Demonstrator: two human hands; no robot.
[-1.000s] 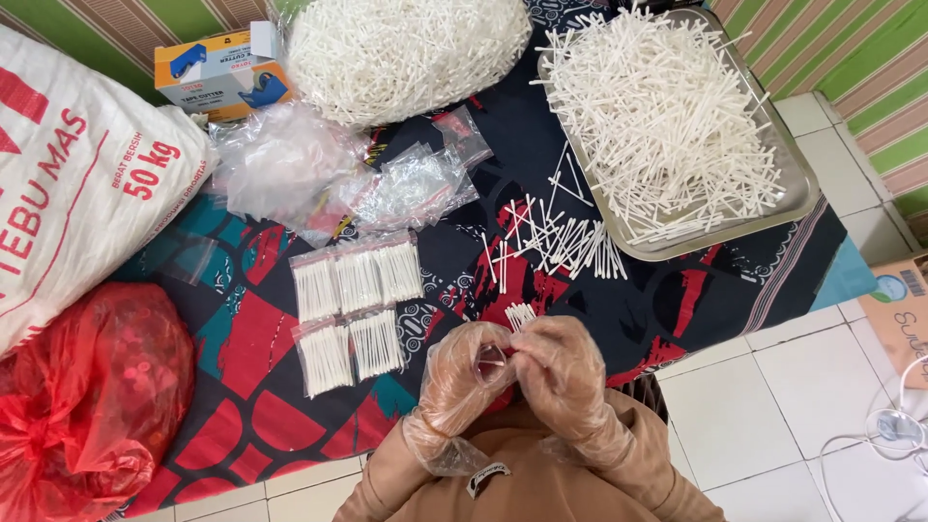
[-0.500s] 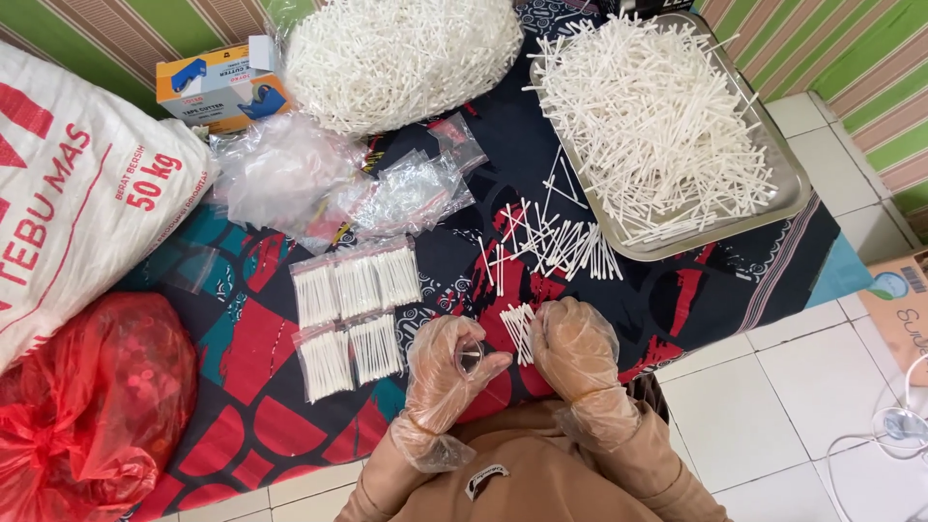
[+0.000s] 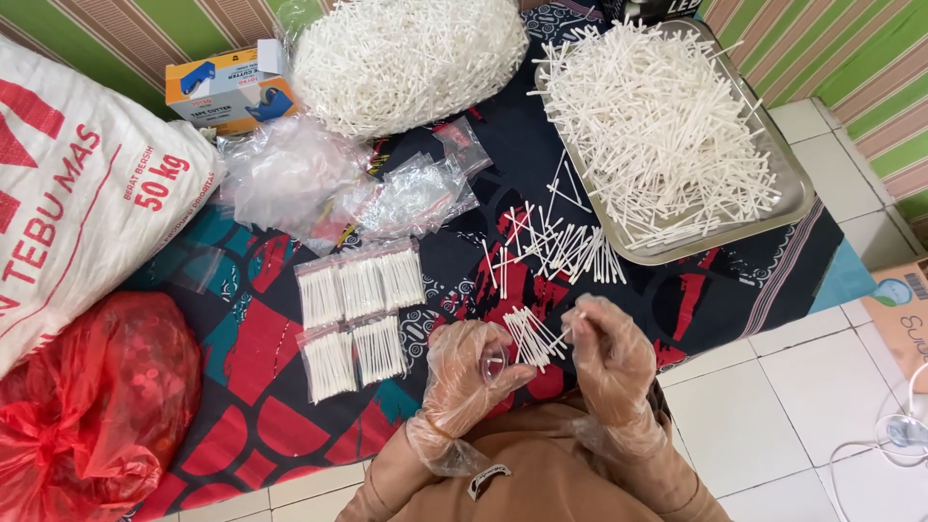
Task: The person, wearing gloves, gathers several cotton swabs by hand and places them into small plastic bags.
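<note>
Patterned cloth (image 3: 290,425): filled clear packets (image 3: 358,314) beside hands.

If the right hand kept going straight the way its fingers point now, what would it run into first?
The right hand points left toward the left hand. It would probably first meet the bundle of white sticks held between them, then the left hand's fingers; depth is hard to judge.

A large white sack (image 3: 77,222) with red print lies at the left, and just below it sits a red plastic bag (image 3: 82,406). Near the striped wall stands a small orange and blue cardboard box (image 3: 224,89). Beside this box is a big heap of white sticks in clear plastic (image 3: 411,58). A metal tray (image 3: 788,188) at the right is full of the same sticks. Five filled small packets (image 3: 358,309) lie in two rows on the patterned cloth (image 3: 251,425), near some empty clear bags (image 3: 290,179).
</note>
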